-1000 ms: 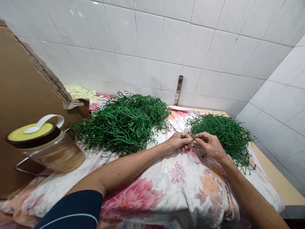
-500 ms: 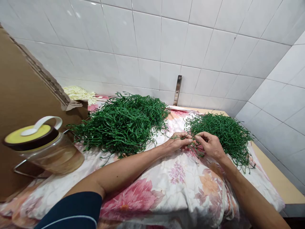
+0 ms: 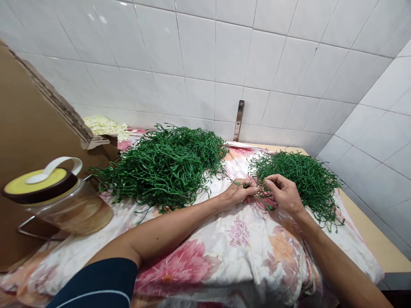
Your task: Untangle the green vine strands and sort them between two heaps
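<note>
My left hand [image 3: 238, 194] is closed in a pinch on a thin green stem [image 3: 240, 184], part of which pokes out above the fingers. Close beside it, the thumb and index finger of my right hand [image 3: 285, 196] press together; whatever lies between those tips is too small to make out. A pile of thin green stems [image 3: 302, 177], plastic-looking and with small knobbed ends, lies just behind and right of my right hand. Another, larger heap of green stems [image 3: 167, 167] rests to the left of my left hand. A few loose stems [image 3: 266, 199] lie beneath my fingertips.
A floral cloth [image 3: 239, 261] covers the table [image 3: 375, 231]. At left stand a lidded clear jar [image 3: 77, 209] of brownish liquid and a cardboard box [image 3: 38, 124]. Cream-coloured small pieces [image 3: 104, 127] are heaped behind the box. A metal strip [image 3: 239, 121] is against the tiled wall [image 3: 199, 47].
My right hand has risen slightly and its fingertips have drawn a little away from my left. My left hand has barely moved. Both green heaps look the same.
</note>
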